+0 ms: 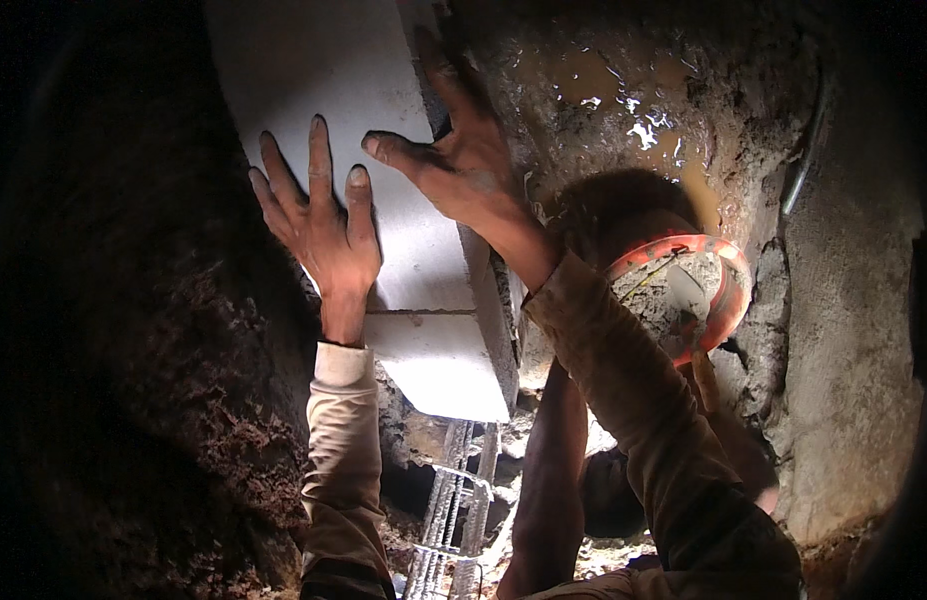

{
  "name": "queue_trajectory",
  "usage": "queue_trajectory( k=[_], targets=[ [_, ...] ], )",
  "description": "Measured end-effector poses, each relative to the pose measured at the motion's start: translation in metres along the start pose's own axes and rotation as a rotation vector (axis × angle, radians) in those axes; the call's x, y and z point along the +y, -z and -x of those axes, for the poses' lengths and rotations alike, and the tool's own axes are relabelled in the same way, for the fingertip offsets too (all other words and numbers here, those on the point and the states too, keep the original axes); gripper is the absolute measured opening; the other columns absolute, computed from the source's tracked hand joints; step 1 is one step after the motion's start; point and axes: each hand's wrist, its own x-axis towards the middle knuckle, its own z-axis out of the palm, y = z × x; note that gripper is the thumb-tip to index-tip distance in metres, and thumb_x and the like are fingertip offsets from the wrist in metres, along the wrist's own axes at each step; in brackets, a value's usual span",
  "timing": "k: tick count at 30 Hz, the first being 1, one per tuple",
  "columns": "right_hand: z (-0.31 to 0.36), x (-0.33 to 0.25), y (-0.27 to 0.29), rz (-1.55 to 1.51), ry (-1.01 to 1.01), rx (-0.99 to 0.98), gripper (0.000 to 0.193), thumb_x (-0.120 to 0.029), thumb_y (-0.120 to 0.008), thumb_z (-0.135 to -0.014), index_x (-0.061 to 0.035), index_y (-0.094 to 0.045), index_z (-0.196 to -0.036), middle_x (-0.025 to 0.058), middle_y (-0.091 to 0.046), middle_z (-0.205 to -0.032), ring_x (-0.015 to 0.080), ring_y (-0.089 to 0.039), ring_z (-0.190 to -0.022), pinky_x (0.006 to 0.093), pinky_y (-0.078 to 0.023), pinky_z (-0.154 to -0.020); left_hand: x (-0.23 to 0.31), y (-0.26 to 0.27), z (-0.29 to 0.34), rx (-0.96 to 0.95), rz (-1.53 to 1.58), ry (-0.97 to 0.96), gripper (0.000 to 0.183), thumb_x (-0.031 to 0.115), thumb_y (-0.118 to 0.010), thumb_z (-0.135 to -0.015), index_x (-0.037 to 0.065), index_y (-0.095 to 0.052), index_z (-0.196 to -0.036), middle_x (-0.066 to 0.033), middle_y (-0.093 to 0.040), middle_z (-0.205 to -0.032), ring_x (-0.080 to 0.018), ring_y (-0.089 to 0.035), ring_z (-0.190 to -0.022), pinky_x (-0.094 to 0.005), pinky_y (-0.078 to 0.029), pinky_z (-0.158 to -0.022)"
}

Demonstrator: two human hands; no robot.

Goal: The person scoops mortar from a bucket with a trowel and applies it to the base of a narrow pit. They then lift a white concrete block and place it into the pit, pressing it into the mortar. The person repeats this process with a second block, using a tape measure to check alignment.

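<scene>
Long pale block (413, 265) lies end-to-end with a shorter block (433, 365), rebar (448, 510) beyond the near end. Left hand (331, 243) open, fingers spread over its face; right hand (465, 172) open at its right edge. Orange-rimmed bucket (733, 305) with grey contents sits right.

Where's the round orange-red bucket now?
Head view, right of centre: the round orange-red bucket is just right of the right forearm's tan sleeve, left of the rough grey wall.

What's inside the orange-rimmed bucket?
Grey mortar-like mix, a flat trowel-like blade and a thin yellow strip show. The mix hides the bottom of the bucket.
</scene>
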Motion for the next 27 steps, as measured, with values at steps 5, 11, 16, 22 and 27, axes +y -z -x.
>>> queue_trajectory(
  k=[5, 11, 16, 22, 27],
  targets=[
    [0.002, 0.003, 0.003, -0.064, -0.035, -0.04, 0.095, -0.025, -0.088, -0.081, -0.0042, -0.038, -0.158, 0.0246, -0.042, -0.158, 0.0374, -0.04, -0.148, 0.0447, -0.036, -0.119, 0.003, 0.003, -0.001, 0.003, -0.026, 0.0, 0.062, 0.062, -0.039, -0.104, 0.031, -0.043, -0.158, -0.0184, -0.02, -0.17, -0.0508, -0.015, -0.153, -0.0644, -0.014, -0.123],
    [0.005, -0.007, 0.057, 0.183, 0.011, -0.04, 0.076, -0.028, -0.079, -0.09, -0.005, -0.043, -0.153, 0.0239, -0.049, -0.15, 0.0385, -0.048, -0.14, 0.0455, -0.04, -0.115, -0.006, 0.022, -0.037, -0.071, 0.053, -0.019, 0.059, 0.058, -0.042, -0.105, 0.027, -0.051, -0.154, -0.017, -0.026, -0.169, -0.044, -0.021, -0.154, -0.0573, -0.016, -0.125],
    [0.021, -0.036, 0.159, 0.425, -0.018, -0.255, 0.051, -0.023, -0.075, -0.093, -0.003, -0.057, -0.137, 0.0216, -0.06, -0.134, 0.0374, -0.057, -0.129, 0.0447, -0.044, -0.109, -0.019, 0.004, -0.12, 0.005, -0.943, -0.568, 0.06, 0.055, -0.036, -0.108, 0.027, -0.04, -0.16, -0.0135, -0.026, -0.17, -0.0381, -0.025, -0.155, -0.0536, -0.015, -0.127],
    [0.04, -0.06, 0.33, 0.773, -0.101, -0.221, 0.047, -0.02, -0.073, -0.091, -0.0034, -0.062, -0.133, 0.022, -0.063, -0.132, 0.0408, -0.06, -0.124, 0.0465, -0.046, -0.108, 0.019, -0.02, -0.115, 0.026, -0.025, -0.099, 0.067, 0.071, -0.036, -0.101, 0.04, -0.037, -0.16, -0.0107, -0.02, -0.172, -0.0453, -0.014, -0.157, -0.0708, -0.01, -0.122],
    [0.035, 0.056, 0.488, 1.09, -0.02, 0.001, 0.06, -0.023, -0.069, -0.091, -0.0032, -0.049, -0.145, 0.0263, -0.058, -0.14, 0.0456, -0.057, -0.127, 0.0481, -0.047, -0.11, 0.023, -0.013, -0.116, -0.014, 0.024, -0.049, 0.066, 0.07, -0.04, -0.1, 0.04, -0.039, -0.158, -0.0116, -0.023, -0.171, -0.0466, -0.016, -0.155, -0.0706, -0.011, -0.122]
  ],
)
